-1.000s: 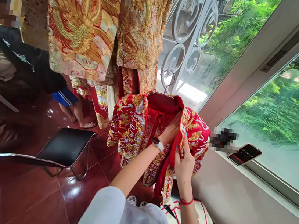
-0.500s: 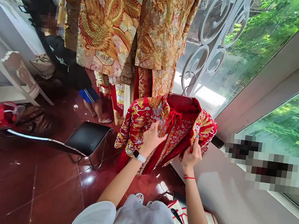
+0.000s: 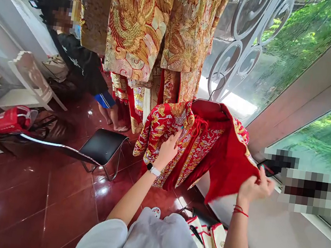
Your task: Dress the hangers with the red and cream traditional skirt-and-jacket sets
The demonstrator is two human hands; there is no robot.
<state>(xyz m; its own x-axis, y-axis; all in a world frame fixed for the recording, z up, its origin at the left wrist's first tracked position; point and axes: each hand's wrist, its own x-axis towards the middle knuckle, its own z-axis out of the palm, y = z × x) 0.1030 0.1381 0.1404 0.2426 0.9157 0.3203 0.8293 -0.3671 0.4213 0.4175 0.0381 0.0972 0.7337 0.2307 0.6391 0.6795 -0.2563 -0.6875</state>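
Our pinching right hand point(image 3: 257, 187) spreads the gold-embroidered red fabric jacket point(image 3: 162, 125); our half-curled left hand point(image 3: 167, 151), grip unclear, touches its opposite edge.

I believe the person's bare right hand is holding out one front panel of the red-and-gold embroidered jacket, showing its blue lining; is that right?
Not quite: the head view shows that the lining is plain red, not blue. The bare right hand is indeed holding out one front panel of the red-and-gold embroidered jacket.
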